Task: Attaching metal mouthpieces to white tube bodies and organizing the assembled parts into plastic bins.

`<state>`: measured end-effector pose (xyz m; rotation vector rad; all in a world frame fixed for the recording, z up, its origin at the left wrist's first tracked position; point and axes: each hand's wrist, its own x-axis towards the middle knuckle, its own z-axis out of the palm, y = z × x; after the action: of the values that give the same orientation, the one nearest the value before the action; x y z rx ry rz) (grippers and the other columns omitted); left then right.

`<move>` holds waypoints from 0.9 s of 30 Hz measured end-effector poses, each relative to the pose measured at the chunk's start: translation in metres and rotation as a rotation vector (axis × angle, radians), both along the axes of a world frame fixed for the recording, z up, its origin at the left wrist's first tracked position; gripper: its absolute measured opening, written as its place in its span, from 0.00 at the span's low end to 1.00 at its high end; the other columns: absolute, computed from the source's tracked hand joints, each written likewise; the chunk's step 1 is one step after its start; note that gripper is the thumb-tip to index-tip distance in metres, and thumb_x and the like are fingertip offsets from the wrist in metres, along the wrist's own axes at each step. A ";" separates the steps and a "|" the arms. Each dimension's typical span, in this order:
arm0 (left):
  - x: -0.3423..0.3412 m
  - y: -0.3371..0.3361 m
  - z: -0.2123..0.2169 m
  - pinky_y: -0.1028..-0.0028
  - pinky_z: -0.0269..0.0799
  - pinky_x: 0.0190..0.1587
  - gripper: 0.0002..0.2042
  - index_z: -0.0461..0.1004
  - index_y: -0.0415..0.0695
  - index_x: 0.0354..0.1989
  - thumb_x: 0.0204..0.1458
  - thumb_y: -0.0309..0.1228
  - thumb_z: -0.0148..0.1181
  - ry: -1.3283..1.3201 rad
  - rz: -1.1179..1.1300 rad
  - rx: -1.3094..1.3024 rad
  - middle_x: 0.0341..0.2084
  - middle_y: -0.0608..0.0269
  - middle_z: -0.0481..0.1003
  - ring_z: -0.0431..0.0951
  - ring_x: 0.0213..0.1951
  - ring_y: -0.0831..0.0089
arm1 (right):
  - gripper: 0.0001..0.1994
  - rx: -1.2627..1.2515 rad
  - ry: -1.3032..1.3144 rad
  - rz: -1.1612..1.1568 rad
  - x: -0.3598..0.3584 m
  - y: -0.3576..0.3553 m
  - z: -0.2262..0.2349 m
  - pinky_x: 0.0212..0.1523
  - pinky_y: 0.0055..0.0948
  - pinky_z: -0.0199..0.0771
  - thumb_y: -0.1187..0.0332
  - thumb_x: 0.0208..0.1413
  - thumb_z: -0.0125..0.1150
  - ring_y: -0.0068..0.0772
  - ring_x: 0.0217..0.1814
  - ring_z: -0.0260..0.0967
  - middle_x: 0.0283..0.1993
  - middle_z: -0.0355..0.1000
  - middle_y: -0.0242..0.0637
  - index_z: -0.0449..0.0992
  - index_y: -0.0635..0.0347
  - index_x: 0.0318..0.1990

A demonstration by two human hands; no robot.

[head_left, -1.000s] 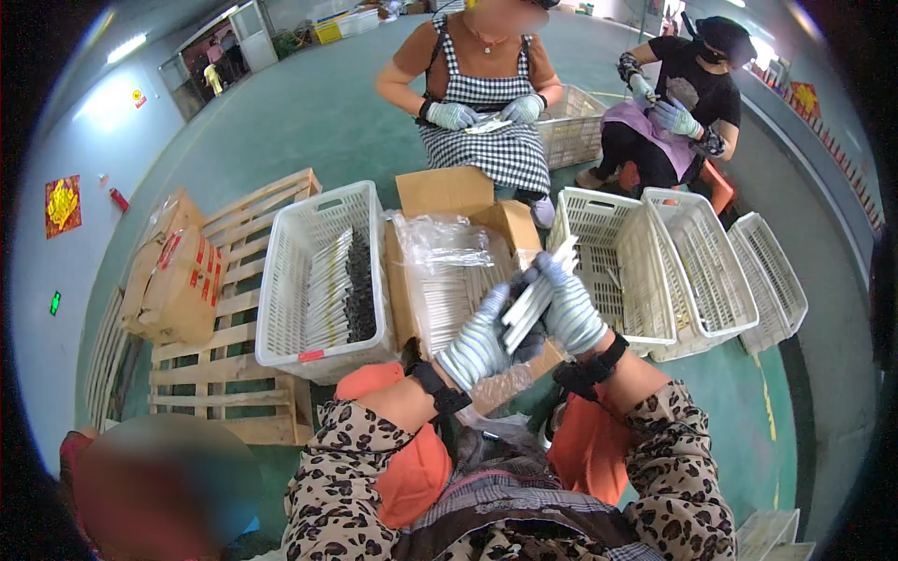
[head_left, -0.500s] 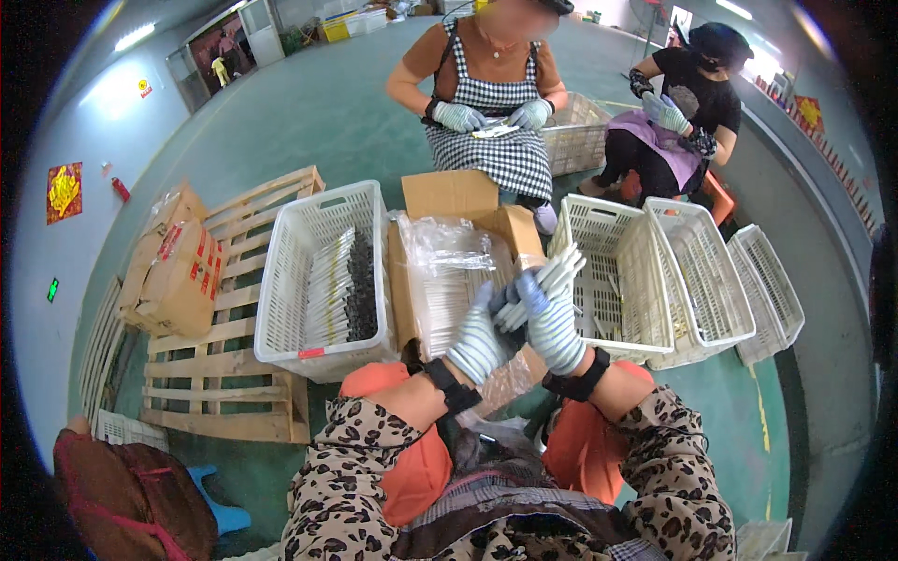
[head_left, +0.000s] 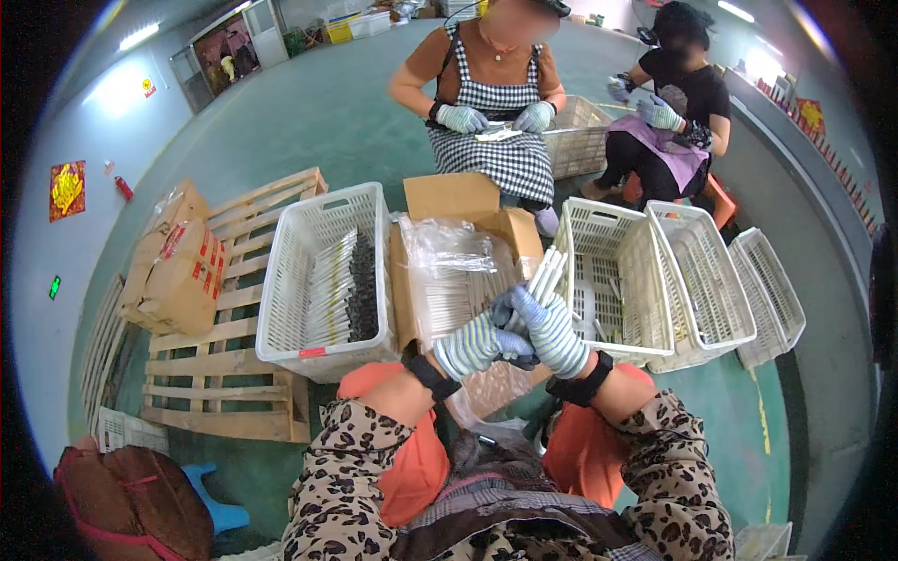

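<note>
Head view, white sticks (head_left: 548, 273): a small bundle, slanting up and away to the right, in front of the person's body, its upper ends free and its lower ends hidden by fingers.
Right hand (head_left: 558, 338): in a striped glove, closed around the bundle and grasping it.
Left hand (head_left: 472, 346): in a matching glove, fingers curled at the bundle's lower end and touching the right hand; whether it grips the sticks too, I cannot tell.
Cardboard box (head_left: 453, 194): open, just beyond the hands, with clear plastic (head_left: 454, 245) lying over more white sticks inside.
Left crate (head_left: 323, 366): white plastic, beside the box, holding a slanted stack of white pieces with dark ends along their right.
Right crates: a near one (head_left: 622, 348) with a few loose sticks in it, then two more (head_left: 716, 325) (head_left: 773, 280) farther right.
Pallet (head_left: 210, 421): wooden, at far left, bearing brown cartons (head_left: 173, 290).
Co-workers: on the far side, one in a checked apron (head_left: 486, 173) holds white pieces (head_left: 499, 135); another in a black shirt (head_left: 708, 93) sits farther right.
</note>
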<state>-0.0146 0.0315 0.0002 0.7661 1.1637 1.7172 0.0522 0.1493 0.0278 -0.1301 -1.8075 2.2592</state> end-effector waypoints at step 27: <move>0.006 0.004 0.002 0.85 0.51 0.14 0.16 0.71 0.47 0.32 0.53 0.48 0.54 -0.032 0.188 -0.091 0.17 0.72 0.69 0.60 0.13 0.87 | 0.18 -0.167 -0.016 0.120 -0.008 0.036 -0.022 0.34 0.26 0.72 0.55 0.58 0.51 0.26 0.33 0.71 0.35 0.72 0.34 0.71 0.62 0.44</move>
<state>-0.0087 0.0352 0.0025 0.5867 1.3167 1.8087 0.0443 0.1857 0.0063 -0.0713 -1.6739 2.4983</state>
